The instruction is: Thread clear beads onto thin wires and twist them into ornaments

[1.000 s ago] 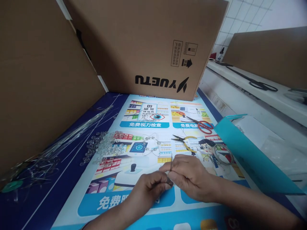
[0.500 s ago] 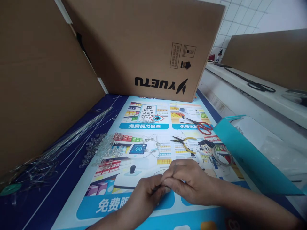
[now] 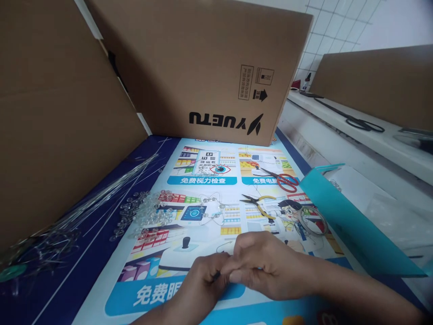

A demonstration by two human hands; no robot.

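My left hand (image 3: 208, 280) and my right hand (image 3: 270, 266) meet at the front middle of the printed mat, fingertips pinched together. A short curved piece of thin wire (image 3: 223, 245) sticks up from between them; the rest is hidden by my fingers. Just beyond the hands lies a loop of wire strung with clear beads (image 3: 213, 207). Yellow-handled pliers (image 3: 259, 205) lie beside it with jaws pointing left. A heap of clear beads (image 3: 145, 214) is spread to the left.
Red-handled scissors (image 3: 282, 179) and a wire coil (image 3: 314, 221) lie to the right, near a teal box (image 3: 358, 225). Long wires (image 3: 111, 194) lie along the left side. Cardboard walls (image 3: 203, 67) stand behind and left. Black scissors (image 3: 363, 124) rest on a ledge.
My right hand has shifted slightly down, its fingers more curled over the left fingertips. The hands stay together, and the view has tilted a little.
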